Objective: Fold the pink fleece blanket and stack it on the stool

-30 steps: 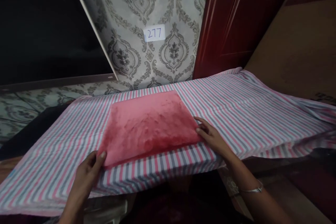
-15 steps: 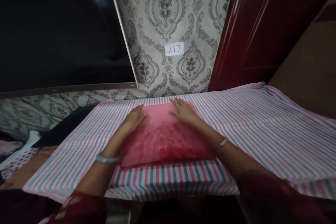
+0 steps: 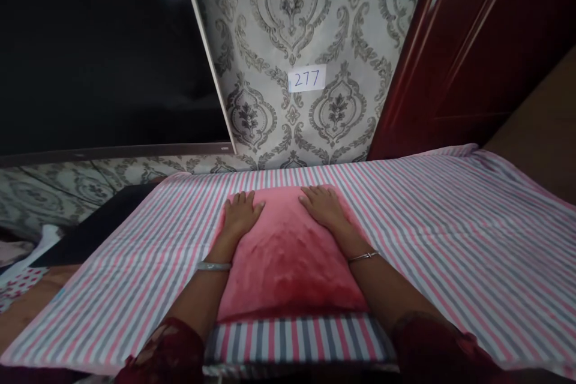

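The pink plush cloth [image 3: 288, 258] lies flat in the middle of the striped sheet [image 3: 450, 234], folded into a tidy rectangle whose near edge runs just short of the near edge of the covered surface. Its pile looks dimpled and brushed in patches, though the light is low and the near part falls into shadow, so I cannot tell how many layers the fold has. Both hands rest on its far corners: the left hand [image 3: 240, 214] lies palm down with fingers spread on the far left corner, and the right hand [image 3: 324, 207] lies the same way on the far right corner. The hands are apart, flat and open, gripping nothing. A bangle [image 3: 214, 266] sits on the left wrist and a thin bracelet [image 3: 362, 257] on the right.

As a judgement, the folding seems done: the edges are square and no loose flap shows. What is in hand looks like pressing or smoothing the far end; the near half shows no hand on it.

Beyond the sheet, patterned wallpaper [image 3: 279, 30] carries a small paper label [image 3: 306, 78] reading 277. A dark screen [image 3: 99, 54] fills the far left, and a dark red door [image 3: 472, 54] stands at the far right.
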`<state>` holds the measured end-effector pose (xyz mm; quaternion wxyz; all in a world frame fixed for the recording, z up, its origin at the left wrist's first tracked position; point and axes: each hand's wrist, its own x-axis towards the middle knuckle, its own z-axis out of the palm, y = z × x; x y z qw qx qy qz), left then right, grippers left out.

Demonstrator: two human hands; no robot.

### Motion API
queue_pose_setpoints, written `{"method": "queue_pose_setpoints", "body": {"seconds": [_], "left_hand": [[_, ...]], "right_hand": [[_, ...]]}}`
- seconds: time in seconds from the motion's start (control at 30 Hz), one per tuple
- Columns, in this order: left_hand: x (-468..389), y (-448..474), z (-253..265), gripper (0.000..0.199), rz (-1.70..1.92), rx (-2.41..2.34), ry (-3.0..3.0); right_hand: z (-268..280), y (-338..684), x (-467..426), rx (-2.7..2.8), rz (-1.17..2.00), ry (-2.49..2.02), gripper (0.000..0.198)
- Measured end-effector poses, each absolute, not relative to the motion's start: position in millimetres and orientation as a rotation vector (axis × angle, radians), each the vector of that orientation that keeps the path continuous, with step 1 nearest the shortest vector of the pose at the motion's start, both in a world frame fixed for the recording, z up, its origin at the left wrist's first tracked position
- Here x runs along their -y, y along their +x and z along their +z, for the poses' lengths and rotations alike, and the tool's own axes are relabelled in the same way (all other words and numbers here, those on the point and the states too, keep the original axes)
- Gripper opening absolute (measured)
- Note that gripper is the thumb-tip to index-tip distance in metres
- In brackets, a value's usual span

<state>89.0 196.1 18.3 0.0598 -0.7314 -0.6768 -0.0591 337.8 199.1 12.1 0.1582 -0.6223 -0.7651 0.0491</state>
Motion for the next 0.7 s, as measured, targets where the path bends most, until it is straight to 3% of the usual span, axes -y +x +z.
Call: {"method": "queue_pose_setpoints", "body": {"seconds": [0.7], "left_hand": [[-187.1, 90.5, 22.2, 0.059, -0.36, 2.043, -2.229]], "right_hand": [[16.9, 341.9, -194.6, 2.231, 0.061, -1.741, 0.049]]}}
